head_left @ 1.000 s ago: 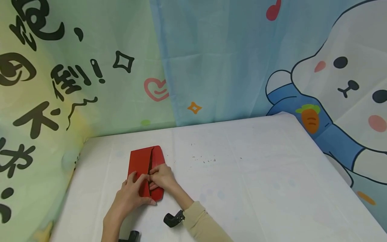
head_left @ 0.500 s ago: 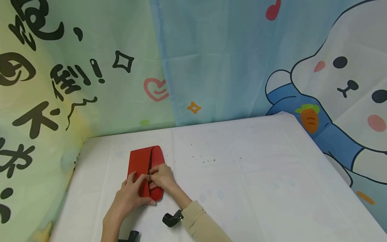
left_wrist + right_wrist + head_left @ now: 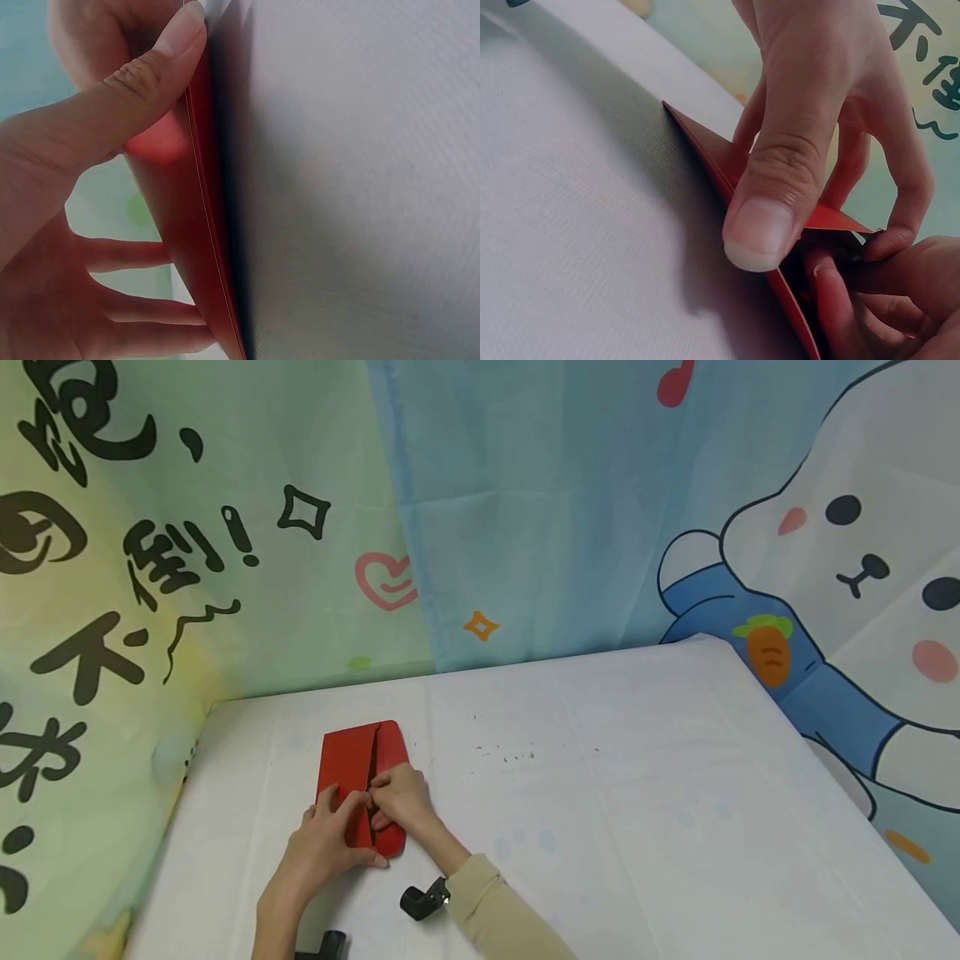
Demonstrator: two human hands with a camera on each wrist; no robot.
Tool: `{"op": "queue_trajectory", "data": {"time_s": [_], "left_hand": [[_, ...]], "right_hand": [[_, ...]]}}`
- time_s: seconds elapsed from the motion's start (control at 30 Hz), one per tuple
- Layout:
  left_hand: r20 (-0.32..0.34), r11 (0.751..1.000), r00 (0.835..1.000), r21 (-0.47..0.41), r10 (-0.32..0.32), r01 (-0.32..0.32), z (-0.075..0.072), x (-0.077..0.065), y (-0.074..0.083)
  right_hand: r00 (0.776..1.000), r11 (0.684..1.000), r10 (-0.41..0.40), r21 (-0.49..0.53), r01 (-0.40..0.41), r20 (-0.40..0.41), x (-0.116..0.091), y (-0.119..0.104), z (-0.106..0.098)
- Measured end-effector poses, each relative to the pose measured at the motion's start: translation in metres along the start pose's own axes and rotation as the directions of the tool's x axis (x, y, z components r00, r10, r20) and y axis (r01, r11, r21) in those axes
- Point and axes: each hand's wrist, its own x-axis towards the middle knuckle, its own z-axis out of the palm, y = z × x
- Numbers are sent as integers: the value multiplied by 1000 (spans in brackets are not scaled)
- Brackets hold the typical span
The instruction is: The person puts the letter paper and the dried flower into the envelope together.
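Observation:
A red paper envelope (image 3: 348, 760) lies on the white table with its flap (image 3: 392, 743) unfolded to the right. My left hand (image 3: 318, 839) grips it across the body. In the left wrist view, the thumb (image 3: 142, 90) sits on the near edge while other fingers (image 3: 150, 304) reach the opposite edge. My right hand (image 3: 405, 797) is at the envelope's mouth, and in the right wrist view its fingers (image 3: 832, 300) reach inside under the lifted front panel. The left index fingertip meets the right hand there. I cannot tell whether the right fingers pinch anything inside.
Small dark specks (image 3: 510, 753) are scattered on the white tabletop (image 3: 637, 793) right of the envelope. A printed cartoon curtain (image 3: 525, 527) hangs behind and to the left. Black wrist camera mounts (image 3: 422, 902) stick out near both wrists.
My right wrist and forearm have edged slightly left. The left hand and the envelope stay where they were.

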Motion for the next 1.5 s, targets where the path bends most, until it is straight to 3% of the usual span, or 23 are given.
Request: {"op": "queue_trajectory", "data": {"time_s": [0.3,0.7,1.07,1.5], "left_hand": [[1,1000,1000,-3,-3,3,1,0,0],[11,1000,1000,11,2,-2,3,1,1],[29,1000,1000,9,6,-6,2,1,4],[8,999,1000,54,-4,4,9,0,13]], "right_hand": [[999,1000,12,14,-11,-36,1,2,2],[998,1000,-13,29,11,64,-2,5,-9],[998,999,-31,-39,33,50,-8,7,-28],[990,992,-127,10,126,54,-22,9,-48]]}}
